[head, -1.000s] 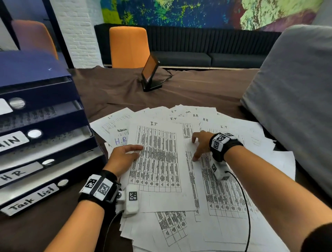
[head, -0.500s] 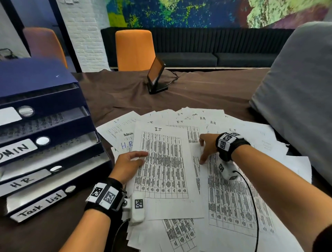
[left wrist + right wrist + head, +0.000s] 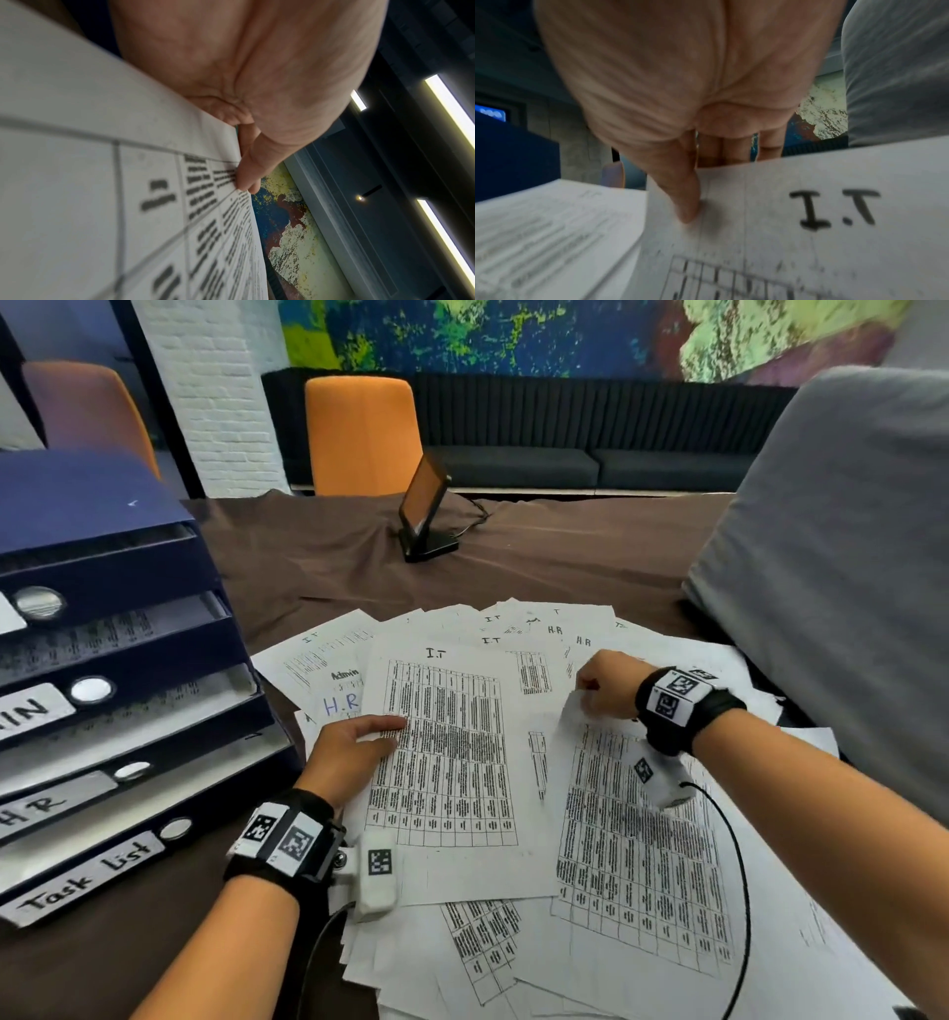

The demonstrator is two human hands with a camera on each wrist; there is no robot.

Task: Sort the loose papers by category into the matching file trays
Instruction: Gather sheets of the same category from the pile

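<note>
The second I.T sheet (image 3: pixel 637 839) lay at the right of the loose papers (image 3: pixel 462 942) spread over the surface (image 3: pixel 318 567), its top corner raised and pinched by the right hand (image 3: pixel 608 685); the right wrist view showed the thumb (image 3: pixel 684 194) clamped on top of the page beside the handwritten "I.T", with the other fingers behind it. Just to its left lay the first I.T sheet (image 3: pixel 452 762), whose left edge the left hand (image 3: pixel 349 752) held with the thumb on top and the fingers curled under the paper. Since both pages carried the same heading, the step would have gone best if the right hand had peeled its sheet slowly, so the pages beneath stayed put, then laid it squarely on the left one and kept the edges flush. The file trays (image 3: pixel 118 711) stood at the left, with labels reading HR and Task list; the tray for I.T was probably the top one, whose label was cut off.
</note>
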